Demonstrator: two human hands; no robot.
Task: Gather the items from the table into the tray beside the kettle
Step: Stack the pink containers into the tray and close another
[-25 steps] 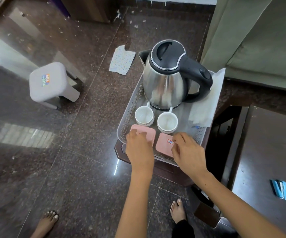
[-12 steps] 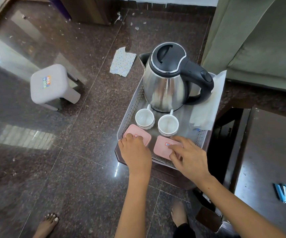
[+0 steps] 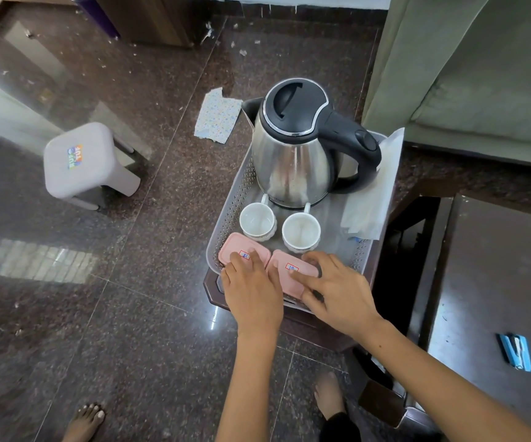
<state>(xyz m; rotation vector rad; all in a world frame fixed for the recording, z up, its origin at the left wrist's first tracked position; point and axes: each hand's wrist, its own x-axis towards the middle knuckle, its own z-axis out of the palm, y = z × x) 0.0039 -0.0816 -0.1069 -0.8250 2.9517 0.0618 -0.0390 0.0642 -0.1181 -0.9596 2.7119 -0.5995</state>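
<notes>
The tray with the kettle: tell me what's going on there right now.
A person is arranging things in the grey perforated tray, where the steel kettle stands at the back. Two empty white cups sit in front of it. Nearest the person lie two pink lidded boxes side by side: the left hand rests on the left box and the right hand holds the right box. A white paper drapes over the tray's right rim.
</notes>
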